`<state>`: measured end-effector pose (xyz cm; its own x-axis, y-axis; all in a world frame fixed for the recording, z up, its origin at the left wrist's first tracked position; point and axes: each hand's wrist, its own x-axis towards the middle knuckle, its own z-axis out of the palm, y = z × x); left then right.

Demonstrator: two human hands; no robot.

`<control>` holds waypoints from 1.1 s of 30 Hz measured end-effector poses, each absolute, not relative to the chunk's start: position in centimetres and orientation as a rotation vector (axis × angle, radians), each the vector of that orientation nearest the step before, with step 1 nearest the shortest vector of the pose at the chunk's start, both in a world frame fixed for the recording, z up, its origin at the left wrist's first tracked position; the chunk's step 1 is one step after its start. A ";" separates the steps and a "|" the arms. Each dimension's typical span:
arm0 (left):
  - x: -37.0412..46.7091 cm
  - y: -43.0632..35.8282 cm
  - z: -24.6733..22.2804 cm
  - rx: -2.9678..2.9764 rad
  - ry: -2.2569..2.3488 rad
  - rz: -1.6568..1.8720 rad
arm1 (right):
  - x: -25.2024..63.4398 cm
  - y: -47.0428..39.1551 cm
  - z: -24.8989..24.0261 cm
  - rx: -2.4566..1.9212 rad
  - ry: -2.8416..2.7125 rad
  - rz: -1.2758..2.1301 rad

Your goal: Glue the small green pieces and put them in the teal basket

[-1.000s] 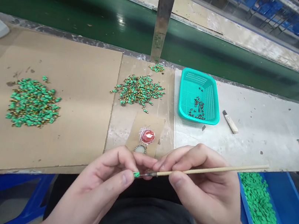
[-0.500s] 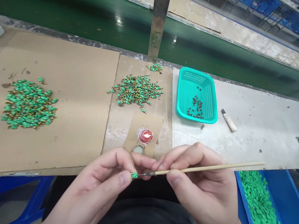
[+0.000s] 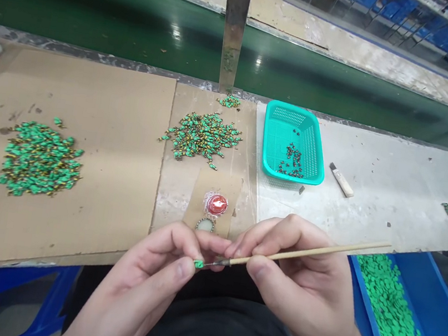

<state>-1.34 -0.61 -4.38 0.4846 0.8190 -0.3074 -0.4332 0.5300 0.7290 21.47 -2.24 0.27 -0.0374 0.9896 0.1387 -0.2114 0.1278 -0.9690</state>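
Between the thumb and forefinger of my left hand is a small green piece, mostly covered by the fingertips. My right hand pinches a thin paintbrush with a pale wooden handle. Its fine tip reaches the green piece; whether it touches cannot be made out exactly. Fingertips of both hands meet near the brush's metal collar. Just beyond the hands lie a bottle cap with red paint and a second cap with pale contents, both on a cardboard strip.
Piles of green and gold-brown pieces lie on cardboard, one at left and one mid-table. A turquoise basket holds small dark pieces. Right of it lies a short pale-handled tool. A blue bin with green pieces stands lower right.
Both hands keep nearly the same pose, with the brush tip still at the green piece. The whole view has shifted very slightly.
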 end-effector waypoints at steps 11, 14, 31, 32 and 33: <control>-2.0 -0.7 -4.9 0.665 0.732 0.790 | 21.3 -2.3 0.2 -0.961 -1.154 1.231; -1.9 -0.7 -4.8 0.661 0.763 0.794 | 21.3 -2.3 0.2 -0.959 -1.149 1.233; -1.0 -0.8 -3.2 0.580 0.841 0.786 | 21.6 -2.2 0.2 -0.973 -1.160 1.244; -1.0 -0.8 -3.2 0.581 0.841 0.783 | 21.6 -2.2 0.2 -0.973 -1.157 1.246; -1.0 -0.8 -3.2 0.580 0.843 0.781 | 21.6 -2.2 0.2 -0.975 -1.155 1.246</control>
<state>-0.97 -0.77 -3.21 0.4257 0.7953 -0.4316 -0.3699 0.5882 0.7191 21.61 -2.23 0.15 -0.0368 0.9933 0.1094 -0.1842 0.1008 -0.9777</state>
